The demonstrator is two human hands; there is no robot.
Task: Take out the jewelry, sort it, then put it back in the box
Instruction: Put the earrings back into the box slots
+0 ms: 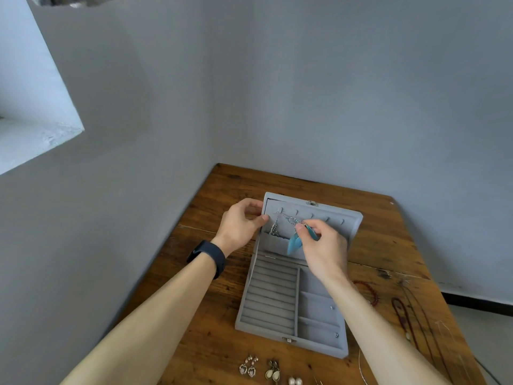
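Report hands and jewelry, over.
Left hand grips lid edge of open grey velvet jewelry box. Right hand pinches silver chain with blue feather pendant at lid hooks. Earring pairs out on wooden table.

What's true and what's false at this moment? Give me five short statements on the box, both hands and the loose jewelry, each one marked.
1. The jewelry box lies open on the table. True.
2. The left hand lies flat on the table. False: it holds the left edge of the lid.
3. The right hand pinches a chain with a blue feather on it. True.
4. The ring slots are full of rings. False: no rings show in them.
5. Earrings lie on the table in front of the box. True.
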